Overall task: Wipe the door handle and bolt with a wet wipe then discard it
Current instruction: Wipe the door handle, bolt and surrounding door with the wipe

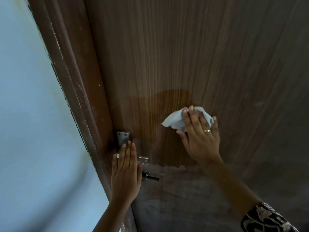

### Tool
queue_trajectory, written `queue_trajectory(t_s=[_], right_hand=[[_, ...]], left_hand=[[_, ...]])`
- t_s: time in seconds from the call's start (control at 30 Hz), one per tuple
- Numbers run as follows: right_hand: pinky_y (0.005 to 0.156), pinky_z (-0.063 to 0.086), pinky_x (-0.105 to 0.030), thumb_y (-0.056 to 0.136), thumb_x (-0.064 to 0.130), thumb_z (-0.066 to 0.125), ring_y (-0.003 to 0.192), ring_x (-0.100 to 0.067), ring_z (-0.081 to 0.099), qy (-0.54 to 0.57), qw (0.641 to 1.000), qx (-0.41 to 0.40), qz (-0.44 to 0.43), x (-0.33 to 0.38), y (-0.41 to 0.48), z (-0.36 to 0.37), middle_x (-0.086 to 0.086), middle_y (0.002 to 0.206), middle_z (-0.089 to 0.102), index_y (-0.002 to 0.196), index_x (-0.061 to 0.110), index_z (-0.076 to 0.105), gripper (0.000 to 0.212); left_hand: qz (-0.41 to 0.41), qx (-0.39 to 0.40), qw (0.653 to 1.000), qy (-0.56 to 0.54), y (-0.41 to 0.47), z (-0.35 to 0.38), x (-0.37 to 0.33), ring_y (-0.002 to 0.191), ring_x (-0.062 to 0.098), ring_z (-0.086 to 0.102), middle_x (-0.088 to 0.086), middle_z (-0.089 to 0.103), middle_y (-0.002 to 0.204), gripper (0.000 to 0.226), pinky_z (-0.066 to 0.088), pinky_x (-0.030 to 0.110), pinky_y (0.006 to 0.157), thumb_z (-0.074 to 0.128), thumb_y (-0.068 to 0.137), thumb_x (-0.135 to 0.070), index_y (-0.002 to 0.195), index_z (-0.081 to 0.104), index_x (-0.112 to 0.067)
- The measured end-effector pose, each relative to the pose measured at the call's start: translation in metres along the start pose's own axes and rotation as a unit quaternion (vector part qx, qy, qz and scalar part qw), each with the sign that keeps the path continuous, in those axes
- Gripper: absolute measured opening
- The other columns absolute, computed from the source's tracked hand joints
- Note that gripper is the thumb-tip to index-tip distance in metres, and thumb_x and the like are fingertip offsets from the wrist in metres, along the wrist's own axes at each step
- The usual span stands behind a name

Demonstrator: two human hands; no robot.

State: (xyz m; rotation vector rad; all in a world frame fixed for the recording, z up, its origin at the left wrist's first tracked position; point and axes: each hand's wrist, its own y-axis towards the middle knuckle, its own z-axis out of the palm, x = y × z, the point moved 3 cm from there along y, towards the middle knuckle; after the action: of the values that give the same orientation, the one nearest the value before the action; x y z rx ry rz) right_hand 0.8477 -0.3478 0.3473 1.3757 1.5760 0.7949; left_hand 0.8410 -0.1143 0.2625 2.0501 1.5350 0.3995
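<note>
My right hand (199,139) presses a crumpled white wet wipe (175,122) flat against the brown wooden door (167,56), to the right of the hardware. A darker damp patch spreads around and left of the wipe. My left hand (125,171) lies flat with fingers together over the metal door handle (143,159), whose end shows past my fingers. The handle's silver plate (122,138) with screws shows above my fingertips. A small dark bolt (150,176) sits just below the handle, right of my left hand.
The dark brown door frame (75,81) runs diagonally on the left, with a pale blue wall (25,114) beyond it. A grey cloth (184,198) hangs over the lower part of the door. A patterned sleeve (264,218) covers my right forearm.
</note>
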Motion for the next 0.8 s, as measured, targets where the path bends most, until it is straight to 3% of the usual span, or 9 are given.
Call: queue_trajectory(t_s=[0.07,0.23,0.4,0.57,0.7,0.8], right_hand=[[0.115,0.004,-0.043,0.096,0.048,0.029,0.139,-0.02,0.02,0.006,1.0,-0.004,0.004,0.004,0.002,0.001,-0.005,0.153,0.021,0.151,0.017,0.008,0.066],[0.098,0.042,-0.041,0.095,0.045,0.034,0.132,-0.016,0.033,0.05,0.987,0.066,-0.136,0.028,-0.034,0.02,0.0,0.153,0.024,0.147,0.015,0.021,0.062],[0.11,0.026,-0.034,0.096,0.037,0.043,0.138,-0.014,0.028,0.069,0.944,0.175,-0.271,0.04,-0.094,0.045,-0.002,0.156,0.019,0.149,0.012,0.02,0.063],[0.116,0.009,-0.037,0.097,0.038,0.044,0.141,-0.012,0.027,0.009,0.908,0.241,-0.343,0.033,-0.116,0.054,-0.003,0.156,0.024,0.149,0.009,0.021,0.064],[0.116,0.014,-0.034,0.091,0.038,0.053,0.137,-0.011,0.033,0.06,0.894,0.286,-0.339,0.039,-0.112,0.055,0.0,0.156,0.025,0.15,0.011,0.02,0.073],[0.113,0.027,-0.032,0.087,0.042,0.057,0.13,-0.009,0.043,0.094,0.877,0.319,-0.348,0.066,-0.105,0.064,0.005,0.15,0.037,0.146,0.014,0.031,0.071]], left_hand=[[-0.003,0.004,1.0,0.002,0.0,0.0,0.001,0.143,0.021,0.018,0.013,0.031,0.15,0.06,0.004,0.036,0.119,0.029,0.095,-0.04,0.142,0.032,-0.003],[-0.014,0.015,1.0,-0.011,-0.005,0.003,0.0,0.143,0.023,0.018,0.014,0.034,0.151,0.06,0.008,0.038,0.118,0.024,0.098,-0.041,0.143,0.034,-0.003],[-0.051,0.013,0.998,-0.041,-0.02,0.004,0.004,0.139,0.03,0.028,0.017,0.038,0.148,0.061,0.009,0.036,0.118,0.023,0.098,-0.042,0.141,0.036,-0.001],[-0.076,0.012,0.996,-0.052,-0.041,0.003,0.018,0.137,0.03,0.031,0.018,0.04,0.147,0.061,0.03,0.049,0.109,0.033,0.093,-0.035,0.142,0.033,0.0],[-0.102,0.026,0.993,-0.059,-0.052,-0.001,0.027,0.137,0.032,0.036,0.017,0.039,0.148,0.06,0.034,0.048,0.107,0.031,0.093,-0.033,0.142,0.034,0.001],[-0.106,0.033,0.992,-0.064,-0.058,-0.005,0.029,0.136,0.033,0.038,0.018,0.039,0.148,0.059,0.036,0.047,0.107,0.018,0.098,-0.035,0.142,0.034,0.002]])
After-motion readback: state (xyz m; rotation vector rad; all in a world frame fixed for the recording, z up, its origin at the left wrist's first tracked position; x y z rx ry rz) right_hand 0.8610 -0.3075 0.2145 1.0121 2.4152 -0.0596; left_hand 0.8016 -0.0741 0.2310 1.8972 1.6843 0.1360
